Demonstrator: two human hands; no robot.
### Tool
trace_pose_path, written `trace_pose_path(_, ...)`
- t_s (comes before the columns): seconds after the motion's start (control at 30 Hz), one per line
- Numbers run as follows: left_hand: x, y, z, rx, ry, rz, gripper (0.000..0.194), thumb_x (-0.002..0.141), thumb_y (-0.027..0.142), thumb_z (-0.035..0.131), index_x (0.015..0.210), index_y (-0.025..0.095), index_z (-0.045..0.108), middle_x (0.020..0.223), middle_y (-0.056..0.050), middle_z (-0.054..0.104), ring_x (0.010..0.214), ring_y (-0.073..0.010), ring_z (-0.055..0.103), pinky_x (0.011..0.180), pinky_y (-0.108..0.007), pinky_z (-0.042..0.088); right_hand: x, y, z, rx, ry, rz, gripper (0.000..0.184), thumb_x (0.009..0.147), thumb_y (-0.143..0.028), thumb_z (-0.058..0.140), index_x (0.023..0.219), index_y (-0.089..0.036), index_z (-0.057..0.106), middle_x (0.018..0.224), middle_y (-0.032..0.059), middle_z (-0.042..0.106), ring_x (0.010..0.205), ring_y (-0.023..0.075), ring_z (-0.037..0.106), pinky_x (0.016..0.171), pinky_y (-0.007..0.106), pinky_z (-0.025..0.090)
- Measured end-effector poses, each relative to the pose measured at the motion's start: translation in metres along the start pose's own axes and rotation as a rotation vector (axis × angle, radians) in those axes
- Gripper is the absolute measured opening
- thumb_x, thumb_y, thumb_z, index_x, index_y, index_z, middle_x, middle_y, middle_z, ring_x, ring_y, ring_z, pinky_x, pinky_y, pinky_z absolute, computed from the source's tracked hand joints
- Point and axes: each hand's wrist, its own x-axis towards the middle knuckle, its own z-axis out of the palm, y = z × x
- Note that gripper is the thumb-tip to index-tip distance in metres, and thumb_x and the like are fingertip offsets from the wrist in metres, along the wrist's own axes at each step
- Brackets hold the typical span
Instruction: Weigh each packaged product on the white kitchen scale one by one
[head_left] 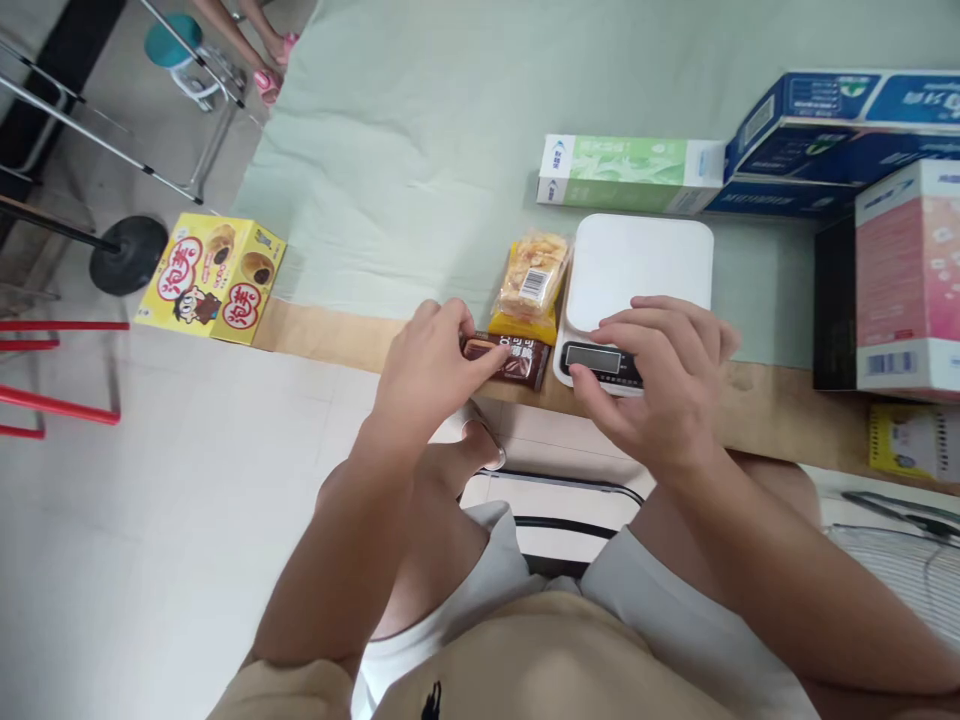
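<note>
My left hand (433, 358) is at the left end of a brown snack packet (525, 362), its thumb laid across the wrapper and its fingers curled over the far edge. Just behind that packet lies a yellow, partly clear snack packet (534, 275) with a barcode label. To their right is a white digital kitchen scale (637, 262) with nothing on its plate. Over the scale's front right part, my right hand (664, 370) is spread, thumb beside the dark display (592, 358). No digits can be read on it.
A yellow snack box (214, 275) stands at the table's left corner. Green (637, 175), blue (817, 130) and pink (911, 270) cartons stand at the right, near a yellow spiral notebook (907, 440). Another person's feet (274, 65) and a teal stool (172, 40) are beyond the table.
</note>
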Motion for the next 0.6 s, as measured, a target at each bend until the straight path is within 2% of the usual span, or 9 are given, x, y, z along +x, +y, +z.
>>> trace_pose_path(0.13, -0.003, 0.019, 0.007, -0.321, 0.250, 0.436, 0.021, 0.085, 0.020, 0.065, 0.076, 0.022, 0.046, 0.072, 0.003, 0.051, 0.063, -0.0124, 0.046, 0.060, -0.029, 0.039, 0.001, 0.007, -0.012, 0.062, 0.031, 0.013, 0.013, 0.091, -0.027, 0.066, 0.101, -0.025, 0.059, 0.091, 0.0006, 0.075, 0.101, 0.0229, 0.073, 0.089, 0.040, 0.043)
trace_pose_path(0.2, -0.003, 0.038, 0.017, -0.440, 0.279, 0.629, 0.019, 0.088, 0.020, 0.063, 0.076, 0.022, 0.048, 0.070, 0.004, 0.051, 0.061, -0.0109, 0.046, 0.058, -0.028, 0.040, 0.001, 0.012, -0.019, 0.098, 0.049, 0.020, 0.009, 0.091, -0.024, 0.063, 0.100, -0.024, 0.059, 0.090, 0.0002, 0.074, 0.096, 0.0207, 0.073, 0.086, 0.038, 0.044)
trace_pose_path(0.3, -0.004, 0.072, 0.038, -0.509, 0.245, 0.803, 0.017, 0.091, 0.017, 0.061, 0.078, 0.021, 0.051, 0.070, 0.004, 0.056, 0.064, -0.0105, 0.052, 0.060, -0.027, 0.043, 0.000, 0.022, -0.033, 0.125, 0.096, 0.066, 0.009, 0.090, -0.020, 0.060, 0.098, -0.024, 0.058, 0.088, 0.0001, 0.073, 0.090, 0.0186, 0.072, 0.083, 0.037, 0.046)
trace_pose_path(0.4, -0.005, 0.107, 0.059, -0.610, 0.202, 0.851, 0.015, 0.094, 0.015, 0.055, 0.079, 0.021, 0.054, 0.074, 0.002, 0.060, 0.068, -0.0115, 0.057, 0.063, -0.027, 0.046, -0.002, 0.035, -0.051, 0.123, 0.158, 0.132, 0.012, 0.088, -0.016, 0.058, 0.097, -0.024, 0.059, 0.088, 0.0008, 0.073, 0.088, 0.0186, 0.071, 0.082, 0.037, 0.049)
trace_pose_path(0.6, -0.013, 0.164, 0.096, -0.811, -0.016, 0.708, 0.018, 0.101, 0.029, 0.050, 0.085, 0.023, 0.055, 0.080, 0.000, 0.063, 0.076, -0.0152, 0.060, 0.073, -0.032, 0.051, -0.011, 0.062, -0.094, 0.110, 0.244, 0.210, 0.019, 0.085, -0.011, 0.057, 0.098, -0.025, 0.059, 0.088, 0.0024, 0.070, 0.085, 0.0198, 0.069, 0.080, 0.038, 0.056)
